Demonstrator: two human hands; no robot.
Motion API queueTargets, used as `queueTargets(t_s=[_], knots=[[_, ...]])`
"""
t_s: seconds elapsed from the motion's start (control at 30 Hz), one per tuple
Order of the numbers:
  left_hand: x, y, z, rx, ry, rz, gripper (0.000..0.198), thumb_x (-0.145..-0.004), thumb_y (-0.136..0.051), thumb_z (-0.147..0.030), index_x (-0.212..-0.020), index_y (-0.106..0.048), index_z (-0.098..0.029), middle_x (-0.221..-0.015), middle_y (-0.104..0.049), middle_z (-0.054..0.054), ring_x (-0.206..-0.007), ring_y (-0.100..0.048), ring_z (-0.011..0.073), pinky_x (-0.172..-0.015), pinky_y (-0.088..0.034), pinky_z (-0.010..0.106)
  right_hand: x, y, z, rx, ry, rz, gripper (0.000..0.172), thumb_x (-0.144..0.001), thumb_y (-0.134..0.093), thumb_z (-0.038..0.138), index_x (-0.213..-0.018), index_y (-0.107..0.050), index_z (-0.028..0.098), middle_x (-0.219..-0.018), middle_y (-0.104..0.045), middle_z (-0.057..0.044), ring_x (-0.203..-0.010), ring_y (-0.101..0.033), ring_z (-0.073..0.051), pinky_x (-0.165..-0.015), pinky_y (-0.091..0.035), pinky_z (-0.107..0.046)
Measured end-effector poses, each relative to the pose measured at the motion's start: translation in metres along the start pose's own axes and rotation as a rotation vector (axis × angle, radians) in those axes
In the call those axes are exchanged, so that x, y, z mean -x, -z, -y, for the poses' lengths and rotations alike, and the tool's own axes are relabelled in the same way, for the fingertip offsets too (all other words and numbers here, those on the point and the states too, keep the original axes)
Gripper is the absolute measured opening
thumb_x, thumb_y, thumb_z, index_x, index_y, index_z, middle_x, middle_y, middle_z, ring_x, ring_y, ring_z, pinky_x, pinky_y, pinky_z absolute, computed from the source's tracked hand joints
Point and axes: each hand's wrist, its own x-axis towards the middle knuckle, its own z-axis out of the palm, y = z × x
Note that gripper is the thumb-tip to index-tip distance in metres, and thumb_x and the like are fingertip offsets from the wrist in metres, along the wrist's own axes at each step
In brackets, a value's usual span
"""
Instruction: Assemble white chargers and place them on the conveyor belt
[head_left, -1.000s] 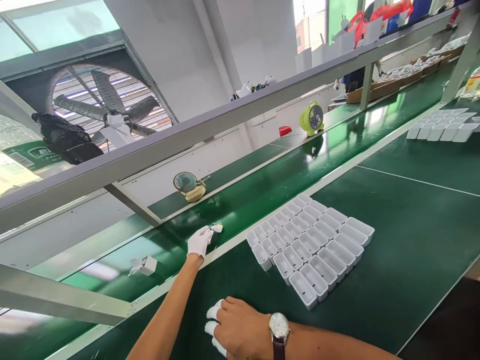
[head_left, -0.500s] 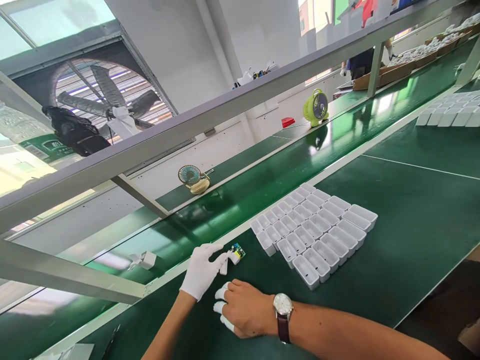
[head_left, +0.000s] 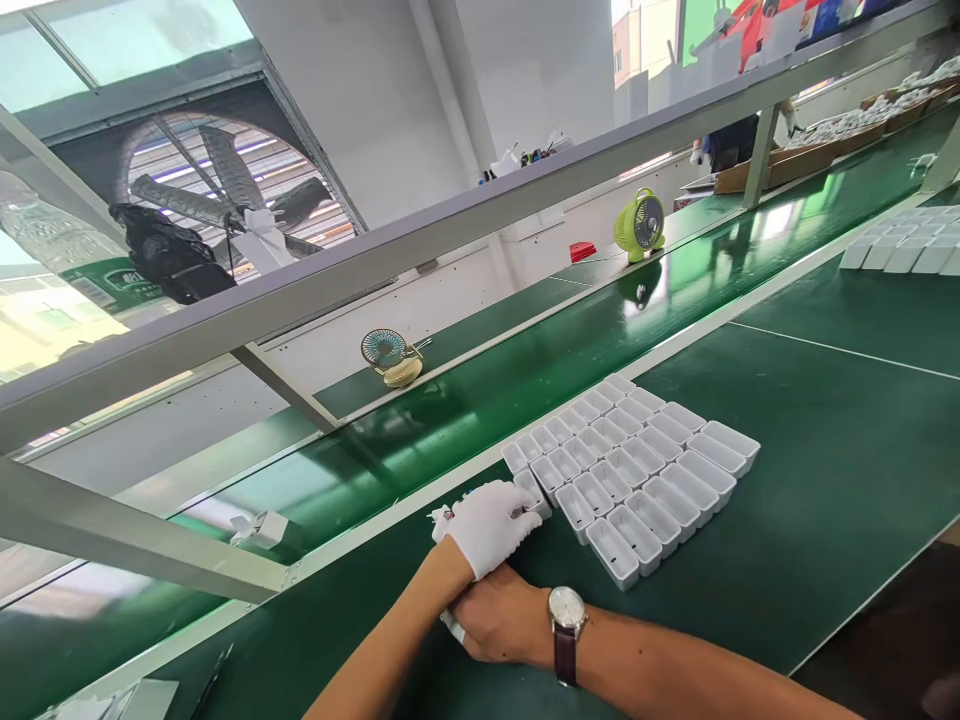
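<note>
My left hand (head_left: 489,530), in a white glove, reaches to the nearest left corner of the grouped white plastic boxes. Its thumb and forefinger are apart and curved, close against one open-topped white box (head_left: 532,490). Beneath that wrist lies my right hand (head_left: 499,612), partly covered; one white-covered fingertip shows and the other fingers are hidden. Behind my left hand, a small white piece (head_left: 441,520) of the circuit board assembly pokes out on the green table; the rest of the board is concealed. The boxes (head_left: 637,460) stand in rows, openings up.
A green conveyor belt (head_left: 480,390) runs behind the table's pale rail. A white part (head_left: 262,530) rests on the belt at left. Beyond it stand a small fan (head_left: 386,350) and a green fan (head_left: 640,222). Tweezers (head_left: 214,680) lie at the lower left.
My left hand has moved right, from beside the circuit board across my right hand to the nearest box. My right hand has stayed about where it was. The view has shifted slightly.
</note>
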Motion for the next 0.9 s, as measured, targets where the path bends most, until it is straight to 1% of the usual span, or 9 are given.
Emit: queueTargets(t_s=[0.07,0.13,0.23,0.3,0.37,0.53,0.67,0.77,0.9], knots=[[0.006,0.005,0.002,0.038,-0.01,-0.031,0.022,-0.09,-0.061,-0.036,-0.076,-0.075,-0.026,-0.077,-0.068,0.004,-0.077,-0.061,0.0219,-0.068,-0.042,0.033,-0.001,0.003,0.0,0.013,0.022,-0.007,0.029,-0.084,-0.055,0.015,-0.11,-0.066,0.011,-0.121,-0.068,-0.017,-0.105,-0.064,-0.028,-0.105,-0.043,-0.046],[0.02,0.015,0.009,0.143,0.017,-0.132,0.025,-0.094,-0.057,-0.038,-0.08,-0.076,-0.028,-0.077,-0.068,0.002,-0.077,-0.062,0.0205,-0.071,-0.045,0.032,-0.001,0.007,0.0,0.028,0.03,-0.021,0.026,-0.083,-0.056,0.017,-0.107,-0.066,0.012,-0.121,-0.067,-0.017,-0.11,-0.06,-0.03,-0.109,-0.039,-0.051],[0.049,0.033,0.035,0.247,0.157,-0.477,0.023,-0.091,-0.058,-0.041,-0.084,-0.074,-0.026,-0.084,-0.068,0.003,-0.08,-0.062,0.0204,-0.073,-0.05,0.032,-0.002,0.014,-0.003,0.054,-0.015,-0.035,0.022,-0.086,-0.056,0.023,-0.104,-0.065,0.015,-0.112,-0.068,-0.014,-0.107,-0.058,-0.031,-0.114,-0.027,-0.062],[0.07,0.042,0.059,0.21,0.195,-0.673,0.023,-0.089,-0.062,-0.044,-0.083,-0.073,-0.025,-0.092,-0.066,0.005,-0.09,-0.063,0.0228,-0.082,-0.051,0.034,-0.002,0.018,-0.007,0.062,-0.073,-0.059,0.023,-0.091,-0.052,0.026,-0.108,-0.064,0.016,-0.117,-0.067,-0.015,-0.108,-0.057,-0.031,-0.115,-0.02,-0.066],[0.09,0.044,0.081,0.171,0.24,-0.76,0.023,-0.086,-0.063,-0.047,-0.087,-0.073,-0.026,-0.103,-0.065,0.006,-0.101,-0.062,0.0255,-0.094,-0.051,0.039,-0.002,0.019,-0.012,0.047,-0.137,-0.077,0.025,-0.094,-0.05,0.028,-0.112,-0.063,0.017,-0.12,-0.066,-0.014,-0.113,-0.055,-0.031,-0.115,-0.019,-0.067],[0.132,0.018,0.112,0.254,0.396,-0.692,0.024,-0.083,-0.064,-0.051,-0.086,-0.072,-0.028,-0.136,-0.058,0.007,-0.131,-0.052,0.0312,-0.114,-0.041,0.05,-0.004,0.015,-0.018,-0.027,-0.177,-0.067,0.023,-0.093,-0.056,0.029,-0.111,-0.066,0.019,-0.106,-0.07,-0.01,-0.108,-0.059,-0.028,-0.112,-0.029,-0.055],[0.151,-0.006,0.119,0.314,0.417,-0.665,0.019,-0.082,-0.064,-0.047,-0.079,-0.07,-0.029,-0.14,-0.058,0.006,-0.14,-0.045,0.0312,-0.119,-0.035,0.051,-0.003,0.01,-0.009,-0.067,-0.084,-0.103,0.018,-0.095,-0.055,0.024,-0.109,-0.066,0.019,-0.103,-0.071,-0.008,-0.098,-0.062,-0.021,-0.103,-0.04,-0.04],[0.158,-0.014,0.122,0.305,0.408,-0.669,0.016,-0.081,-0.063,-0.042,-0.073,-0.068,-0.029,-0.137,-0.06,0.006,-0.137,-0.049,0.0317,-0.118,-0.037,0.052,-0.003,0.007,-0.008,-0.069,-0.063,-0.153,0.016,-0.096,-0.055,0.022,-0.108,-0.065,0.023,-0.099,-0.071,-0.006,-0.098,-0.063,-0.021,-0.111,-0.034,-0.046],[0.162,-0.021,0.122,0.292,0.408,-0.634,0.017,-0.082,-0.061,-0.038,-0.07,-0.067,-0.026,-0.142,-0.057,0.007,-0.136,-0.049,0.0317,-0.115,-0.04,0.05,-0.003,0.008,-0.018,-0.099,-0.18,-0.255,0.016,-0.095,-0.055,0.021,-0.108,-0.065,0.023,-0.099,-0.073,-0.005,-0.101,-0.065,-0.023,-0.115,-0.028,-0.055]])
